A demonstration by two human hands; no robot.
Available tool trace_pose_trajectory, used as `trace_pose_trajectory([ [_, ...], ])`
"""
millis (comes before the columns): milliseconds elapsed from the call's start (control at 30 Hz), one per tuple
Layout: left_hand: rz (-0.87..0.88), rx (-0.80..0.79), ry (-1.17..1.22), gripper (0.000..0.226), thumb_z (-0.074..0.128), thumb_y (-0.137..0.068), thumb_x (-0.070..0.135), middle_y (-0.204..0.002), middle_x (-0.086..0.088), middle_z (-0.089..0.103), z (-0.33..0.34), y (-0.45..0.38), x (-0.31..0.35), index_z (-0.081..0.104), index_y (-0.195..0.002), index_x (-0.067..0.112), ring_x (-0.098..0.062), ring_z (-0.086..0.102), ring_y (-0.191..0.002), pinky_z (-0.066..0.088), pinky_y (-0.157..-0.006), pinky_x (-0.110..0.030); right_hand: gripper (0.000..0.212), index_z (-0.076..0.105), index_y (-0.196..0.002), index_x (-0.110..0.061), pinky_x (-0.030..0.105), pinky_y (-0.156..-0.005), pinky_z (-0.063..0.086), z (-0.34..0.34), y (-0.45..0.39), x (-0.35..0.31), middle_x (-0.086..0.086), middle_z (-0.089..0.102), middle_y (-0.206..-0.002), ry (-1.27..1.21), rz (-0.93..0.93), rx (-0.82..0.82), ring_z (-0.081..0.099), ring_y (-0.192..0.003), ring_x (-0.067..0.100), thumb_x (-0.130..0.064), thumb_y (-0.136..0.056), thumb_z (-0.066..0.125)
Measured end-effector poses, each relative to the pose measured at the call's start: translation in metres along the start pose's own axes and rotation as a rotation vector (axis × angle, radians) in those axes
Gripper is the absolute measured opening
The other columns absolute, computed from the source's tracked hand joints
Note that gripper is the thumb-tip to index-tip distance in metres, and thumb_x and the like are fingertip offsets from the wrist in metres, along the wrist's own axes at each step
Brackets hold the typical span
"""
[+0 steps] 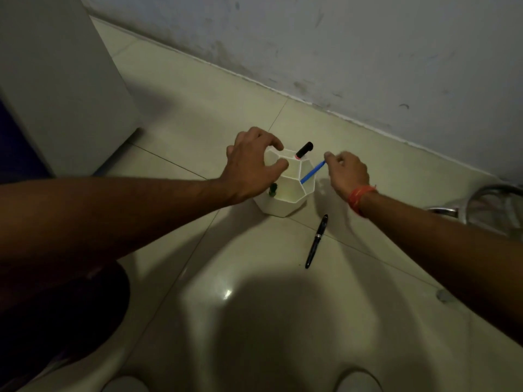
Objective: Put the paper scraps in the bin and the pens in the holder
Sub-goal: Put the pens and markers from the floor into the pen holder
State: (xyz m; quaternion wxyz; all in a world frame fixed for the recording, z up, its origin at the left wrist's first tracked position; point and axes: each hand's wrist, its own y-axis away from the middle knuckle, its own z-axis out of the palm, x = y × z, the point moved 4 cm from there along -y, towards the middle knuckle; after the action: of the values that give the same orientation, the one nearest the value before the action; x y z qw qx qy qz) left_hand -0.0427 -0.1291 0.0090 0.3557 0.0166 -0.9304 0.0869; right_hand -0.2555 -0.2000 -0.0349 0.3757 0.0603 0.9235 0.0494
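A white faceted pen holder (288,193) with several compartments stands on the tiled floor. My left hand (252,165) grips its left rim. My right hand (348,172) pinches the top end of a blue pen (312,172), whose lower end dips into the holder's right compartment. A black marker with a pink band (304,150) stands in the far compartment. A dark green pen (273,189) sticks up from the near-left compartment. A black pen (317,241) lies on the floor in front of the holder.
A grey wall (339,52) runs diagonally behind the holder. A pale cabinet or box (56,80) stands at the left. Chrome tubing (486,205) shows at the right edge. My dark-clothed knee (56,306) is at the lower left.
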Motion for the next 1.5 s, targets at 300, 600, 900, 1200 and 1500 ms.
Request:
trace_pose_trajectory([
  [300, -0.121, 0.04, 0.046, 0.043, 0.051, -0.082, 0.049, -0.112, -0.001, 0.06, 0.0, -0.023, -0.016, 0.064, -0.111, 0.021, -0.02, 0.056, -0.105, 0.051, -0.09, -0.045, 0.072, 0.066, -0.074, -0.012, 0.032, -0.055, 0.048, 0.001, 0.024, 0.019, 0.01, 0.068, -0.061, -0.261, 0.156, 0.09, 0.061, -0.05, 0.023, -0.064, -0.095, 0.02],
  [600, -0.172, 0.009, 0.093, 0.028, 0.047, -0.097, 0.028, -0.113, -0.008, 0.061, 0.009, -0.027, -0.024, 0.064, -0.113, 0.012, -0.022, 0.064, -0.097, 0.056, -0.088, -0.042, 0.042, 0.05, -0.106, -0.01, 0.034, -0.069, 0.05, 0.032, 0.051, 0.062, 0.01, 0.059, -0.096, 0.573, 0.126, -0.302, 0.061, -0.09, 0.034, -0.037, -0.078, 0.067],
  [900, -0.22, 0.057, 0.147, 0.027, 0.045, -0.1, 0.018, -0.11, -0.007, 0.068, 0.0, -0.034, -0.03, 0.066, -0.112, 0.006, -0.015, 0.062, -0.092, 0.051, -0.08, -0.028, 0.03, 0.057, -0.101, -0.013, 0.031, -0.071, 0.05, 0.023, 0.033, 0.053, 0.011, 0.066, -0.094, 0.179, 0.132, -0.106, 0.063, -0.088, 0.032, -0.02, -0.076, 0.071],
  [1200, -0.353, 0.131, 0.186, 0.028, 0.045, -0.095, 0.003, -0.115, -0.012, 0.069, -0.007, -0.047, -0.04, 0.066, -0.113, 0.008, -0.024, 0.065, -0.104, 0.049, -0.086, -0.027, 0.03, 0.047, -0.09, -0.034, 0.037, -0.057, 0.055, -0.073, -0.02, -0.062, 0.011, 0.068, -0.078, -0.569, -0.177, 0.447, 0.067, -0.063, 0.021, -0.01, -0.081, 0.062],
  [1500, -0.305, 0.139, 0.175, 0.028, 0.045, -0.096, 0.003, -0.118, -0.011, 0.068, -0.008, -0.047, -0.031, 0.065, -0.114, 0.008, -0.023, 0.063, -0.108, 0.051, -0.09, -0.03, 0.017, 0.059, -0.105, -0.018, 0.011, -0.061, 0.044, 0.001, 0.016, -0.105, -0.009, 0.065, -0.071, -0.095, -0.397, -0.044, 0.061, -0.065, -0.003, -0.014, -0.09, 0.064],
])
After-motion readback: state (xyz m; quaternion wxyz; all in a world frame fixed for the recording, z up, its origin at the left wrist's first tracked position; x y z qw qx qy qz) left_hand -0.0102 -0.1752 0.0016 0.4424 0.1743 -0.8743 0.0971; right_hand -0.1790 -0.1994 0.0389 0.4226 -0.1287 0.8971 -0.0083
